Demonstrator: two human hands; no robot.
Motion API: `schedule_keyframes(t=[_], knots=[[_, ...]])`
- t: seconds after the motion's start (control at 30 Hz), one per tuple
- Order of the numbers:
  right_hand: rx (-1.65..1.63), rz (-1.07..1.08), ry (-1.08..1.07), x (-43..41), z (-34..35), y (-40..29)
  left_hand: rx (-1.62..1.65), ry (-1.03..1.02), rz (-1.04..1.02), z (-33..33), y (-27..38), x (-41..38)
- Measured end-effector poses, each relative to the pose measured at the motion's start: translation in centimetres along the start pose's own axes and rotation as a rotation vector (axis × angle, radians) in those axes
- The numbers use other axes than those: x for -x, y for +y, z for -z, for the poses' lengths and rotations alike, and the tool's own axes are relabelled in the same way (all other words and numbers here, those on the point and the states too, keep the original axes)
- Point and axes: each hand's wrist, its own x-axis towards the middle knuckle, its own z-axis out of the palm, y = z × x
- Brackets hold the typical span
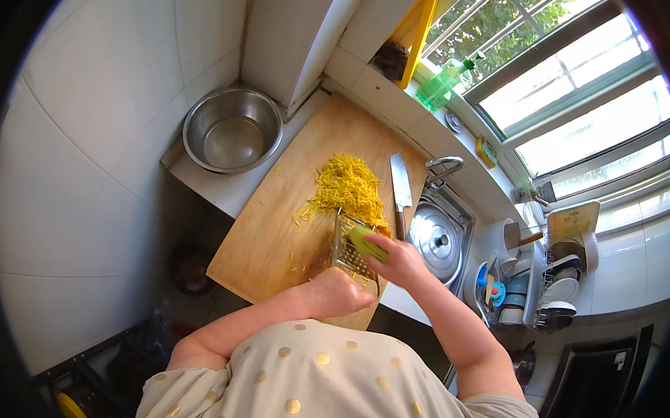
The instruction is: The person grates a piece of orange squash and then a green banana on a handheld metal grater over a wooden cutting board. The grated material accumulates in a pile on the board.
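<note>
My left hand grips the near end of a metal grater, which is tilted over a large wooden cutting board. In my right hand is a green oblong piece of vegetable, held against the grater's face; its exact kind is unclear. A heap of yellow shreds lies on the board just past the grater's far end. Small scraps are scattered left of the grater. An orange piece shows partly behind the right hand. Right of the heap rests a kitchen knife with a dark handle.
A stainless steel bowl stands on the counter at the back left. To the right, a metal lid covers the sink area beneath a faucet. A dish rack holds crockery beyond it. Green bottle on the windowsill.
</note>
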Motion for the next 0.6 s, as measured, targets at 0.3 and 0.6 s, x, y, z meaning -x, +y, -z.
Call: schedule_keyframes(t=[0.3, 0.6], knots=[[-0.019, 0.065, -0.115, 2.4, 3.2, -2.1, -0.042, 0.001, 0.026, 0.5, -0.5, 0.5], [0.049, 0.063, -0.114, 0.9, 3.2, -1.9, 0.044, 0.081, 0.027, 0.6, -0.8, 0.4]])
